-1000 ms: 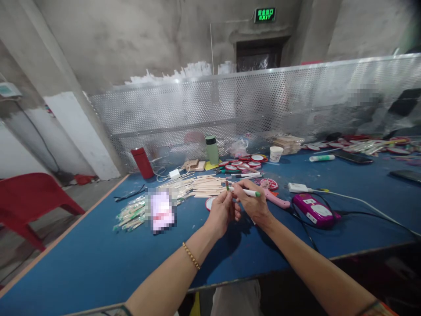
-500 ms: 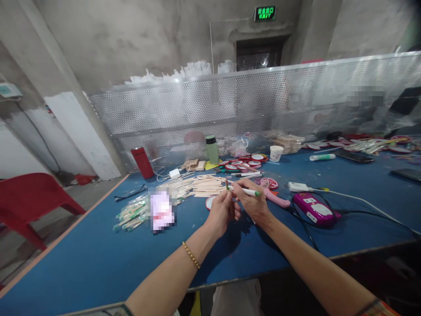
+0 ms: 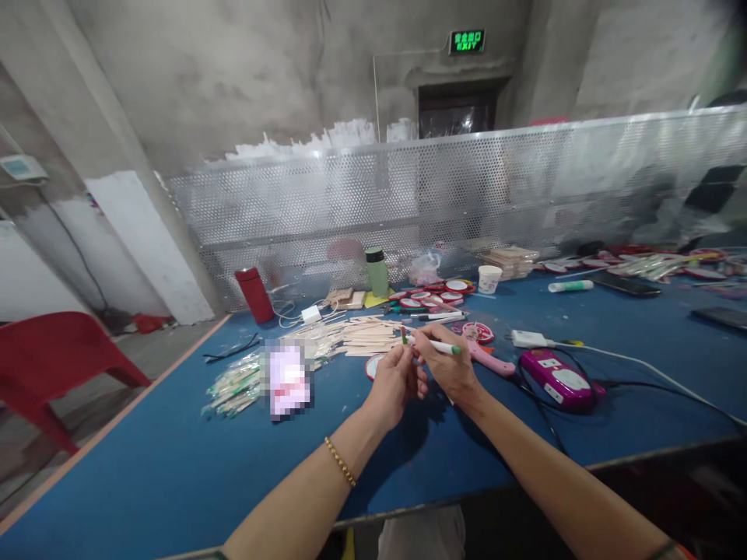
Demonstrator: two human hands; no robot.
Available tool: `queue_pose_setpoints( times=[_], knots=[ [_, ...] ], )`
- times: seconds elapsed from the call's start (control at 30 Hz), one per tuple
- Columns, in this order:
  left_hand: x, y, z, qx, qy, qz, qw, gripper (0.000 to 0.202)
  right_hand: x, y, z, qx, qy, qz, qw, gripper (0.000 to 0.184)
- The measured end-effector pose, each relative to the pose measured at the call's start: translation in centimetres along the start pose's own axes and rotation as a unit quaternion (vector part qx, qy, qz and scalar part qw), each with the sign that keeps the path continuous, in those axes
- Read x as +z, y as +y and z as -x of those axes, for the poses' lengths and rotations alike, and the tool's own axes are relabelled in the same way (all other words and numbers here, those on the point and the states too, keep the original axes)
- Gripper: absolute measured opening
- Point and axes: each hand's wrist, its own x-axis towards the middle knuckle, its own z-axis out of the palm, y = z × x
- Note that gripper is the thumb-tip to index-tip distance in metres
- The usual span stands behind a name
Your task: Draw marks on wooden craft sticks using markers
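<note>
Both hands meet above the blue table (image 3: 175, 467). My right hand (image 3: 449, 365) is closed on a white marker with a green end (image 3: 439, 346), its tip pointing left. My left hand (image 3: 397, 377) is pinched on a small stick with a green and red tip (image 3: 403, 335), held upright against the marker's tip. Just beyond the hands lie a pile of flat wooden sticks (image 3: 365, 334) and a round red-rimmed disc (image 3: 372, 365).
A pink device (image 3: 559, 379) with black cables lies right of my hands, next to a white adapter (image 3: 527, 338). A red flask (image 3: 254, 294), a green bottle (image 3: 377, 271), a paper cup (image 3: 489, 278) and red discs (image 3: 432, 294) stand further back. A red chair (image 3: 52, 358) is at left.
The camera has tipped slightly, so everything sits a little lower in view. Both hands keep the same grip and stay together.
</note>
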Motion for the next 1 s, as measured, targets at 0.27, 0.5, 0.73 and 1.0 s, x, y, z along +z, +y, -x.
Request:
queue_pose_setpoints(
  times=[0.27, 0.5, 0.73, 1.0],
  knots=[
    [0.1, 0.2, 0.2, -0.004, -0.003, 0.001, 1.0, 0.052, -0.1, -0.4, 0.1, 0.02, -0.003, -0.022, 1.0, 0.028],
    [-0.2, 0.5, 0.0, -0.021, -0.018, 0.011, 1.0, 0.041, 0.0, -0.6, 0.0, 0.045, 0.026, -0.034, 0.998, 0.028],
    [-0.8, 0.8, -0.3, -0.048, -0.001, 0.03, 0.998, 0.021, -0.4, -0.5, -0.9, 0.1, 0.061, -0.067, 0.991, 0.031],
    [-1.3, 0.8, -0.9, -0.059, -0.006, 0.051, 0.997, 0.009, -0.3, -0.8, -0.8, 0.134, 0.02, -0.106, 0.985, 0.036]
  ],
)
